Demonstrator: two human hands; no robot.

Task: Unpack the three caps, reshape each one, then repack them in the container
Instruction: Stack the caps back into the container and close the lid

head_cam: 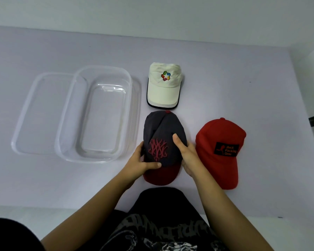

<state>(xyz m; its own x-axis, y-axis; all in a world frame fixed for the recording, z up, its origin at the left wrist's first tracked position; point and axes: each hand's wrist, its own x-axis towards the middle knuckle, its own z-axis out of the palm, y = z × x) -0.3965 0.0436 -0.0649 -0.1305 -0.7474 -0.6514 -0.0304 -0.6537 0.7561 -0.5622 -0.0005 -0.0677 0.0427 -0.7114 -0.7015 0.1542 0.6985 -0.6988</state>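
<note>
A dark grey cap (161,134) with a red brim and red embroidered logo lies in front of me, brim toward me. My left hand (140,164) grips its left side, thumb across the front above the brim. My right hand (186,153) holds its right side, thumb pressed on the crown. A white cap (164,86) with a colourful logo sits behind it. A red cap (220,151) with a black patch lies to the right. The clear plastic container (69,113) stands to the left with nothing in it.
The container's clear lid (28,115) lies under and to the left of it. All rests on a pale lilac table (243,78) whose far edge meets a white wall. The table's right edge runs close beyond the red cap.
</note>
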